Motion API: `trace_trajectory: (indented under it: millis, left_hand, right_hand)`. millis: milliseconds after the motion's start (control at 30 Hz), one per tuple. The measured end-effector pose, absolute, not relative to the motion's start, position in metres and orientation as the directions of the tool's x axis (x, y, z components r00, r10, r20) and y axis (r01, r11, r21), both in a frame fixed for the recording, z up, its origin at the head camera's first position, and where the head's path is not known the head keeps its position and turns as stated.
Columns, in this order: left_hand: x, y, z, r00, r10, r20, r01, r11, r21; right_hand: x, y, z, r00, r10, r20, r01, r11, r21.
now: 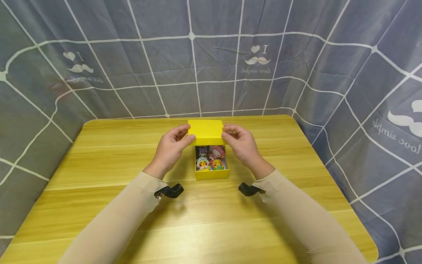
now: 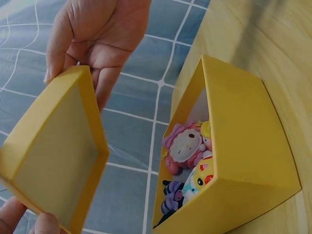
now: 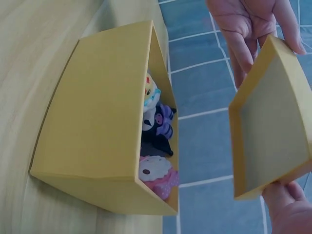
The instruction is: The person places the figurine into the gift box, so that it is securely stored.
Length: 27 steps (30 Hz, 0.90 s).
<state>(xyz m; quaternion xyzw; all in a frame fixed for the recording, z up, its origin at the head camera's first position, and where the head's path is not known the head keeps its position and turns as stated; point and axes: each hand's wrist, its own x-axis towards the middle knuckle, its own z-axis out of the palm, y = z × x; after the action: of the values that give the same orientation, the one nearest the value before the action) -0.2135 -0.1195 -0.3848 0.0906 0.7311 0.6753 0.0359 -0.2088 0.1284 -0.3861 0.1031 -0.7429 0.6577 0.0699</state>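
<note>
A yellow box lid [image 1: 206,129] is held level above the back of an open yellow box [image 1: 212,175] on the table. My left hand [image 1: 170,148] pinches the lid's left edge between thumb and fingers. On the opposite edge my right hand [image 1: 243,145] grips it the same way. Several small figurines fill the box: a pink one [image 1: 217,151], a purple-and-black one [image 1: 202,151], a white-and-yellow one [image 1: 203,164] and an orange-green one [image 1: 217,164]. Both wrist views show the lid's pale inside [image 2: 61,151] and a gap between lid and box [image 3: 97,107].
The wood-grain table [image 1: 211,227] extends around the box on all sides. Behind it and at both sides hangs a grey-blue curtain [image 1: 217,62] with white grid lines. A black wrist device [image 1: 173,190] sticks out from the left sleeve, another [image 1: 248,189] from the right.
</note>
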Motion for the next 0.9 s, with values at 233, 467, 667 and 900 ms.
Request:
trace_trajectory:
  millis: [233,467,667,900]
  left_hand:
    - [-0.2137,-0.1170,-0.3865,-0.983,0.176,0.057,0.064,0.034,0.997]
    - [-0.2137,-0.1192,-0.3882,-0.973,0.225,0.045,0.057,0.050,0.997]
    - [-0.2135,-0.1205,-0.3887,-0.964,0.261,0.051,0.076,0.086,0.993]
    - [-0.2108,-0.1221,-0.3881,-0.965,0.260,0.046,0.096,0.184,0.978]
  right_hand:
    - [-0.2065,0.1265,-0.3850,-0.971,-0.090,0.221,-0.233,0.163,-0.959]
    - [-0.2090,0.1257,-0.3842,-0.977,-0.094,0.193,-0.200,0.073,-0.977]
    - [-0.2113,0.1265,-0.3826,-0.986,-0.104,0.133,-0.134,0.006,-0.991]
    - [-0.2105,0.1324,-0.3837,-0.984,-0.161,0.077,-0.103,0.162,-0.981]
